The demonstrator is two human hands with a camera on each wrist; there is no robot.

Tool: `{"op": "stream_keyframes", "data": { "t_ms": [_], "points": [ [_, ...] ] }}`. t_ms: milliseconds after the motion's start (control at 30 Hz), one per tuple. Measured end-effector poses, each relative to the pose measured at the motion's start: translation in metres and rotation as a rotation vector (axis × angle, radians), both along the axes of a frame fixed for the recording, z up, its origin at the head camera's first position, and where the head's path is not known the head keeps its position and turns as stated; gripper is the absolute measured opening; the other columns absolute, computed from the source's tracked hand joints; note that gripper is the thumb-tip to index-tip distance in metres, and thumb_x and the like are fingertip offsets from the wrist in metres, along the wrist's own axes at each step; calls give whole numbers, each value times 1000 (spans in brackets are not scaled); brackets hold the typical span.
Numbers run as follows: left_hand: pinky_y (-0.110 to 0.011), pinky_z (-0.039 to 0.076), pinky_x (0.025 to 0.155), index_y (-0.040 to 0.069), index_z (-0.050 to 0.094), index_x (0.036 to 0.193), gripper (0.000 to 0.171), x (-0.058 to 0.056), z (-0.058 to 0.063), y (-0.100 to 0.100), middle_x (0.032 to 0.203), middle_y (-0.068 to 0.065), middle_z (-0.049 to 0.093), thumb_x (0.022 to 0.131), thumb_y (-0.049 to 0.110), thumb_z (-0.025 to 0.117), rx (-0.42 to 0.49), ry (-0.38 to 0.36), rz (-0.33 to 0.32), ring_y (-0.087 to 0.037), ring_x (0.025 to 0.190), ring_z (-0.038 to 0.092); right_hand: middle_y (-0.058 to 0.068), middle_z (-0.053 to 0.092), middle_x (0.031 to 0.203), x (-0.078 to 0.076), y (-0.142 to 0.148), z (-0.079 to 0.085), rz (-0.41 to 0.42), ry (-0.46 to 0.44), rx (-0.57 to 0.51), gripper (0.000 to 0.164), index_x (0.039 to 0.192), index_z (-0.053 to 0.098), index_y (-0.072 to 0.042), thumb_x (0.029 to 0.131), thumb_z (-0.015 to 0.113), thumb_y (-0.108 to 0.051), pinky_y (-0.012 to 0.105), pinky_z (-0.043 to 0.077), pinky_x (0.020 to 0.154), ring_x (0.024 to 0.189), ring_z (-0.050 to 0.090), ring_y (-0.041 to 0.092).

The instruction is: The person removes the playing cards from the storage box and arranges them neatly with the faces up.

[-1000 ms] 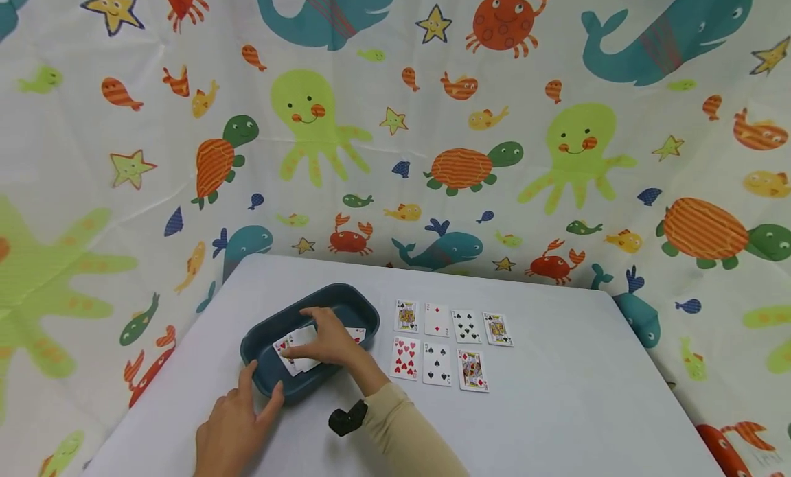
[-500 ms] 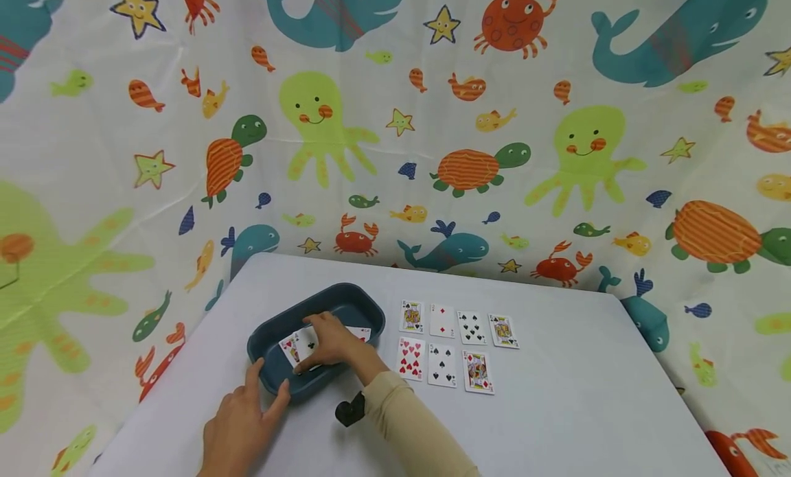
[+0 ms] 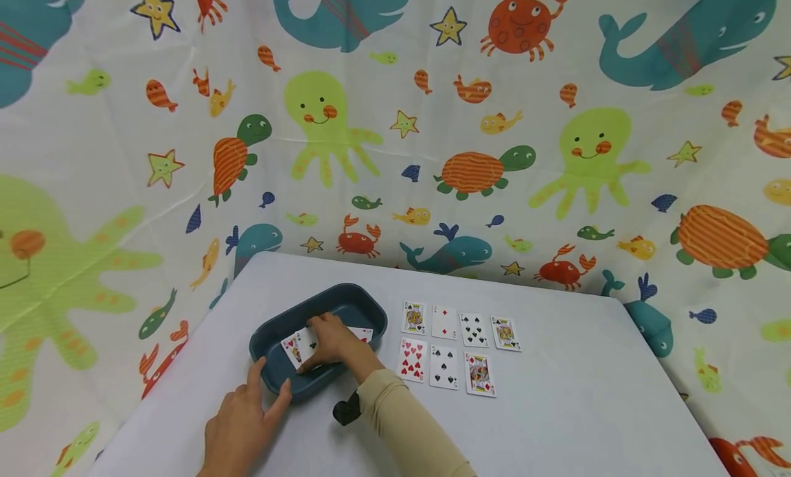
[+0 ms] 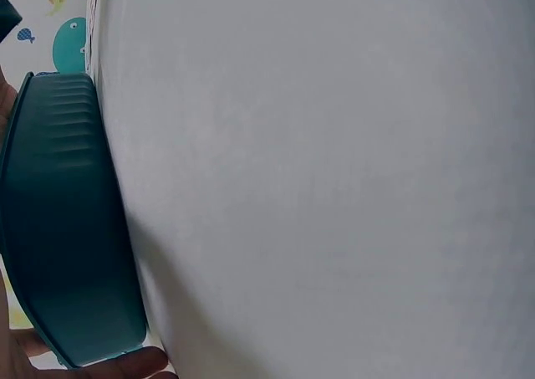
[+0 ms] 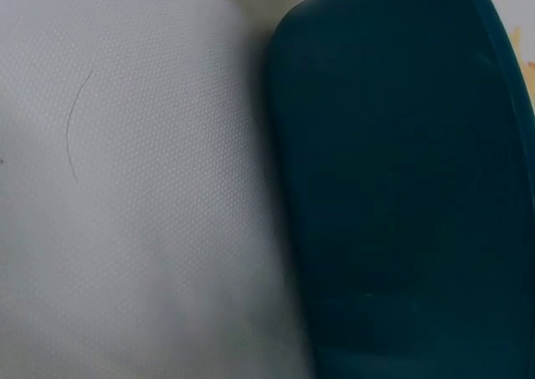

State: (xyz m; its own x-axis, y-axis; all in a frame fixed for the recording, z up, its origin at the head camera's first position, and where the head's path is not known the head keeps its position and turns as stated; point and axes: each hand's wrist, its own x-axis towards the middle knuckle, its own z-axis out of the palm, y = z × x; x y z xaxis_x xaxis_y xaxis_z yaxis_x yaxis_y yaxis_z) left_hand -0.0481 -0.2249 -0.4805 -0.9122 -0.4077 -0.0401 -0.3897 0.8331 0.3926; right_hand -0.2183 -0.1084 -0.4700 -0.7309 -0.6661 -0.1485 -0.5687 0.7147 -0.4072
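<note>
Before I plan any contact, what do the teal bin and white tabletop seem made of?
Bin: probably moulded plastic, satin finish: smooth walls, soft sheen, rounded corners. Tabletop: matte white, finely textured in the right wrist view; perhaps vinyl or cloth, unclear.

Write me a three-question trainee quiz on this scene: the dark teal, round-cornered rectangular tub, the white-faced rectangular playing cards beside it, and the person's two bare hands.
1. How many white-faced rectangular playing cards lie visible in the farther row beside the dark teal, round-cornered rectangular tub?

2. True or false: the bare right hand is entirely outside the tub.

3. Where on the tub is the bare left hand?
a) the far right end
b) the near left end
c) the middle of the far long side

Key:
1. Four.
2. False; its fingers are inside, at the white-faced cards in the tub.
3. b
</note>
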Motion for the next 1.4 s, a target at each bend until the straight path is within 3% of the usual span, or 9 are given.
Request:
{"op": "stream_keyframes", "data": {
  "t_ms": [567,967,1400],
  "points": [
    [-62,54,69,1,36,151,84,-1,0,1,111,-32,66,97,63,52,4,-19,7,-40,95,65,-1,56,138,-1,1,-3,31,42,44,84,141,58,-19,72,91,-52,28,44,106,124,52,14],
    [-62,54,67,0,37,151,82,1,0,2,107,-30,67,97,60,55,5,6,4,-40,93,65,1,60,139,-3,2,-3,90,55,30,78,141,59,-14,76,91,-42,29,42,108,127,55,17],
    [-63,54,69,1,37,151,84,-1,-1,1,109,-30,67,97,62,54,9,-14,6,-40,93,64,-2,66,131,-1,1,-1,84,48,20,80,142,57,-16,75,91,-43,26,49,97,110,62,10]
  ]
}}
